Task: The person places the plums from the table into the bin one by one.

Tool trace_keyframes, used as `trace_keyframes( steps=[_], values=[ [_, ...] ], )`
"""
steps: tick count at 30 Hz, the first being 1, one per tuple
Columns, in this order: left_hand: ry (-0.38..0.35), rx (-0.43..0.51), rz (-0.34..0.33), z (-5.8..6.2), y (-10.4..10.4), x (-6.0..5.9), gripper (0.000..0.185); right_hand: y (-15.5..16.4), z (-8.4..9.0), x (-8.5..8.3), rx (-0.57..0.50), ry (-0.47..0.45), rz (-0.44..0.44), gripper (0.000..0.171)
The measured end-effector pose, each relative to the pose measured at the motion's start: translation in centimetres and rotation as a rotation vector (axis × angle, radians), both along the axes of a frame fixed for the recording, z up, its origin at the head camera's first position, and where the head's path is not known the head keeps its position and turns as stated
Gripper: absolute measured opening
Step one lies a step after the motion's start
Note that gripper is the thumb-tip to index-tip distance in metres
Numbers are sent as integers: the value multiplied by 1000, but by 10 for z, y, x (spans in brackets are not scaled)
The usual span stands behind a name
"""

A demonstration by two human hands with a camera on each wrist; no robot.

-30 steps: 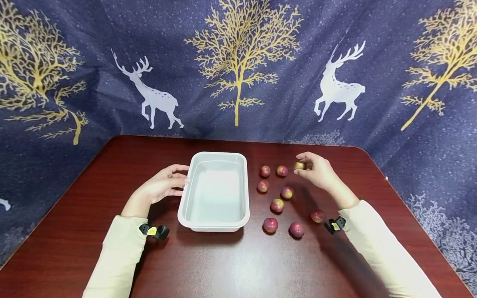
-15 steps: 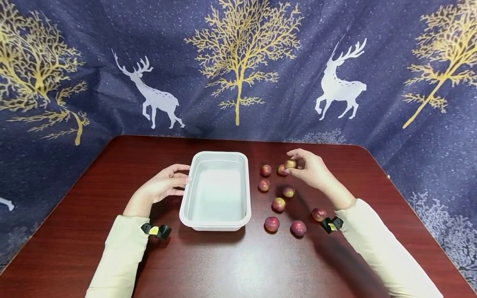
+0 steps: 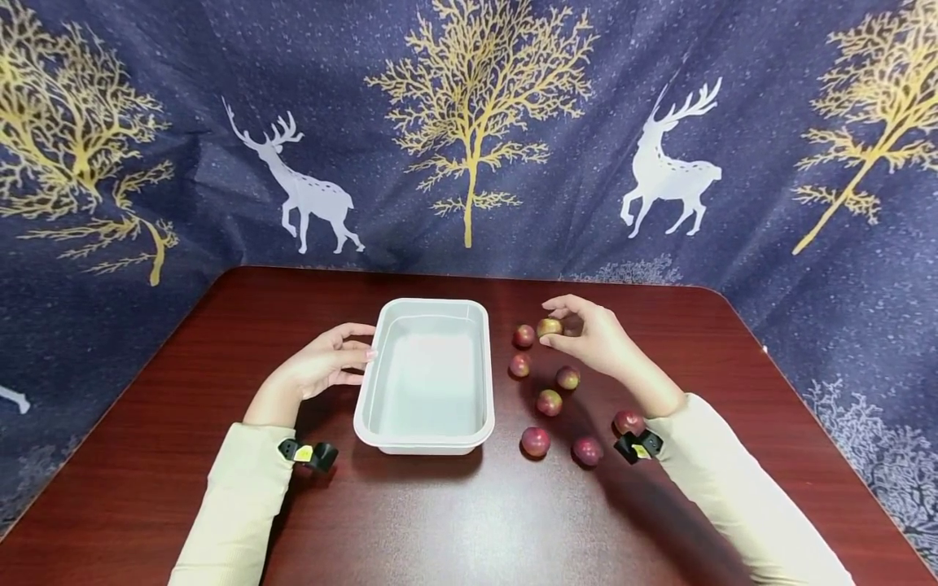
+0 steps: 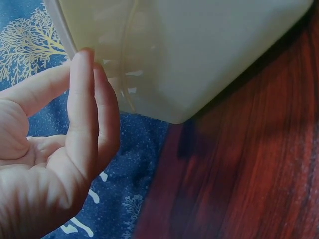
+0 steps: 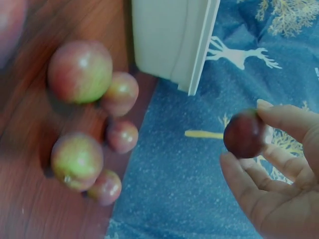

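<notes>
This looks like a staged recording corner rather than a lived-in room. A dark red wood-grain worktop point(image 3: 454, 521) with rounded corners stands against a navy fabric backdrop point(image 3: 557, 220) printed with golden trees and white deer; the cloth wraps round the back and both sides, hiding any walls or furniture behind it. Its folds and creases show it is hung, not papered. The worktop carries only a white plastic tray point(image 3: 427, 443) and a scatter of small red-green fruits point(image 3: 535, 440), laid out sparely as for a demonstration. Small black clip-on devices point(image 3: 308, 453) sit at the person's cream sleeves near each wrist, which fits a set-up made for filming.
</notes>
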State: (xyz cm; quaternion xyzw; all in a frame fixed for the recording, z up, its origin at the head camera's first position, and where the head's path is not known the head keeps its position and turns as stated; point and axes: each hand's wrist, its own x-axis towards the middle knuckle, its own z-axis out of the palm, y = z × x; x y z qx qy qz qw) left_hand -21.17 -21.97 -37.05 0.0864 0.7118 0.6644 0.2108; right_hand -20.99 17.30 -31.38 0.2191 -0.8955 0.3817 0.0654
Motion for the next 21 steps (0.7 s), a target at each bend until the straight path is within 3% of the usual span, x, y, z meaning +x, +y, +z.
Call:
trace_keyframes(
  steps=[6,14,21],
  values=[
    [-5,3,4,-1,-1,-1,62,-8,2,2,-88,-89,44,40],
    [-8,11,4,-2,-1,-2,62,-19,3,4,-318,-393,114,43],
    [-16,13,0,-4,-2,-3,62,-29,2,6,-431,-542,153,45]
  ],
)
